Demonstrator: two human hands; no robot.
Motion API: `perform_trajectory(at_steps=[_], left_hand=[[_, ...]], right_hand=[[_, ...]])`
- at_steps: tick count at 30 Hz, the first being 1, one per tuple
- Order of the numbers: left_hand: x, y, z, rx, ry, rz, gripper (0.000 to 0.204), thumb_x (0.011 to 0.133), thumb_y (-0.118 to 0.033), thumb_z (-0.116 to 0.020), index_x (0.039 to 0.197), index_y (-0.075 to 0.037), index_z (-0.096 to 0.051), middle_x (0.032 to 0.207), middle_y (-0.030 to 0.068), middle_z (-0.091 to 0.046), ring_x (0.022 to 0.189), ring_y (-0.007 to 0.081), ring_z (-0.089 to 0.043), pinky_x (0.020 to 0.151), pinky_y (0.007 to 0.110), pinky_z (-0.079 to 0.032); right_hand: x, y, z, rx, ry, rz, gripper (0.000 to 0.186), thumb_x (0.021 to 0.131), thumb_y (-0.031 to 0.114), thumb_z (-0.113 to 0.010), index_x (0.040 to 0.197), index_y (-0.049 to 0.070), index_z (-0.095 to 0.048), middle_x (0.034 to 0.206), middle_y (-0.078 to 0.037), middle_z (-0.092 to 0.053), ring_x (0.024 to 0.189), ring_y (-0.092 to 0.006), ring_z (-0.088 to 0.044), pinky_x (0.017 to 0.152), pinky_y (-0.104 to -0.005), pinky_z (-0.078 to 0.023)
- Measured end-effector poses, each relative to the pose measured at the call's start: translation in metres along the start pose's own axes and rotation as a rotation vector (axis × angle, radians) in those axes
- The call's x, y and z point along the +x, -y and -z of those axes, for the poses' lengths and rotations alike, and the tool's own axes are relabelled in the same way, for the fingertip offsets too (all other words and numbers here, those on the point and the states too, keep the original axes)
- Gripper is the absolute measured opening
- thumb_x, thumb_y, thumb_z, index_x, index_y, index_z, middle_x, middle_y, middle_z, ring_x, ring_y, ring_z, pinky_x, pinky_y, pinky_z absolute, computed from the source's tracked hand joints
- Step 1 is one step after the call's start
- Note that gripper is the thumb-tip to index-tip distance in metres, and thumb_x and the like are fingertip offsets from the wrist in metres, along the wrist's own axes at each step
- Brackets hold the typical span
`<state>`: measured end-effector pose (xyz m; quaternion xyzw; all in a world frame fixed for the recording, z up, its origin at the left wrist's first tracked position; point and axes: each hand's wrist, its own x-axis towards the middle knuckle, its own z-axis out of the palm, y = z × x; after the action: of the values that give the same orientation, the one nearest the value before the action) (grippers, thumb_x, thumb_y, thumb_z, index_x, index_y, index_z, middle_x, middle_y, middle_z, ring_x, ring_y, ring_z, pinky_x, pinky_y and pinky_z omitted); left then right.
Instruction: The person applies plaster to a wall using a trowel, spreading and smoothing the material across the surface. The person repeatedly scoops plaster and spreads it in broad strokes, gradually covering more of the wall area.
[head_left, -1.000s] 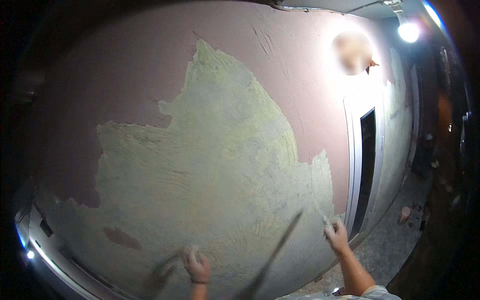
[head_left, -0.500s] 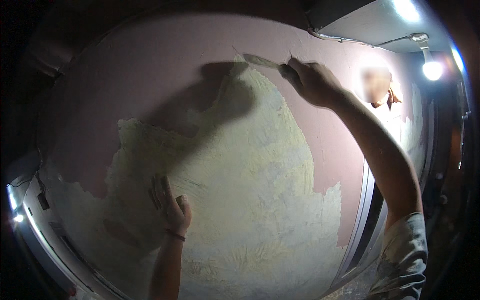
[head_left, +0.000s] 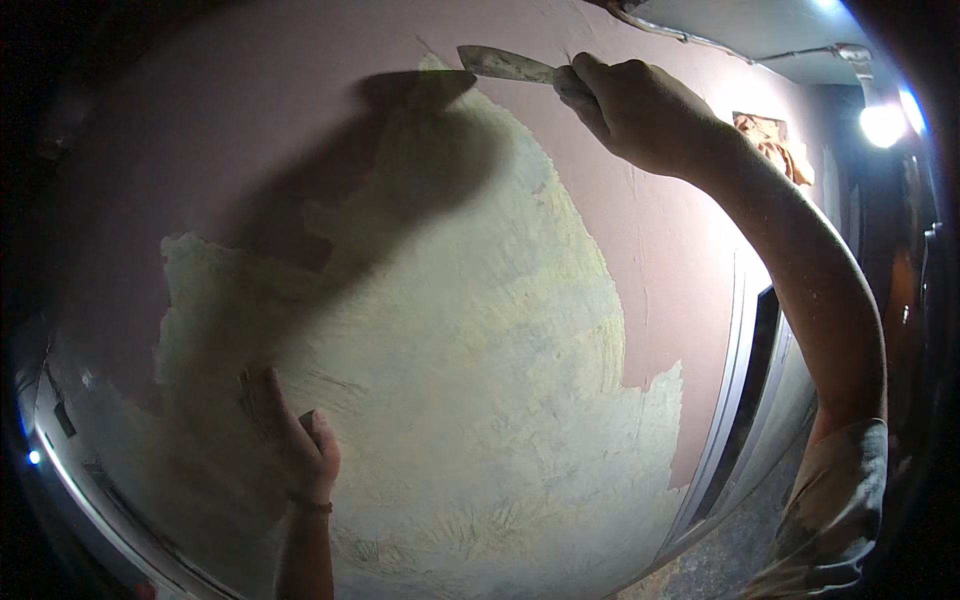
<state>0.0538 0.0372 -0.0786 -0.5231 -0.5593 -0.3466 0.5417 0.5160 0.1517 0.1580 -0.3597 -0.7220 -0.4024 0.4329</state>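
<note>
Shadow (head_left: 415,190) crosses patchy wall (head_left: 480,340); right hand (head_left: 642,110) grips scraper (head_left: 508,66), left hand's (head_left: 308,452) grip unclear.

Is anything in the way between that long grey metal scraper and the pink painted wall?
Nothing solid shows between the scraper in the right hand and the pink wall; only a dark shadow falls on it.

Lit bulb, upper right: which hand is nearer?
Right: the right hand, gripping a scraper, is left of the bulb; the left hand is much lower and farther left.
</note>
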Motion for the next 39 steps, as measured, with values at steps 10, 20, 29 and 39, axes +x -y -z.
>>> perform_trajectory(at_steps=[10, 20, 29, 39], left_hand=[[0.004, 0.0, -0.002, -0.037, -0.004, 0.041, 0.076, 0.112, -0.052, -0.032, 0.161, 0.006, -0.031, 0.167, 0.0287, -0.029, 0.157, 0.0507, -0.023, 0.126, 0.066, -0.02], [0.012, -0.006, 0.013, 0.117, -0.041, -0.089, 0.072, 0.112, -0.047, -0.032, 0.16, 0.006, -0.034, 0.168, 0.0258, -0.03, 0.156, 0.0479, -0.026, 0.127, 0.063, -0.019], [0.012, -0.004, 0.012, 0.2, -0.017, -0.1, 0.073, 0.113, -0.05, -0.029, 0.161, 0.006, -0.031, 0.168, 0.0257, -0.027, 0.159, 0.0462, -0.021, 0.127, 0.064, -0.024], [0.011, -0.003, 0.014, 0.282, -0.027, -0.113, 0.071, 0.106, -0.035, -0.04, 0.164, 0.003, -0.026, 0.171, 0.0235, -0.025, 0.159, 0.0447, -0.02, 0.127, 0.064, -0.021]], right_hand=[[-0.037, -0.003, -0.005, 0.141, 0.046, -0.06, 0.025, 0.113, 0.027, -0.054, 0.113, 0.002, -0.057, 0.072, -0.016, -0.067, 0.057, -0.0286, -0.068, 0.055, -0.0458, -0.054], [-0.12, -0.021, -0.011, 0.188, 0.301, -0.314, 0.03, 0.115, 0.029, -0.047, 0.114, 0.001, -0.059, 0.078, -0.018, -0.069, 0.066, -0.0293, -0.071, 0.061, -0.0447, -0.056], [-0.194, -0.005, -0.037, 0.389, 0.263, -0.403, 0.031, 0.113, 0.022, -0.051, 0.099, -0.004, -0.059, 0.069, -0.018, -0.066, 0.058, -0.0324, -0.069, 0.055, -0.0456, -0.053], [-0.261, 0.021, -0.058, 0.525, 0.291, -0.529, 0.026, 0.11, 0.019, -0.056, 0.095, -0.001, -0.052, 0.067, -0.021, -0.063, 0.059, -0.0411, -0.066, 0.055, -0.0502, -0.051]])
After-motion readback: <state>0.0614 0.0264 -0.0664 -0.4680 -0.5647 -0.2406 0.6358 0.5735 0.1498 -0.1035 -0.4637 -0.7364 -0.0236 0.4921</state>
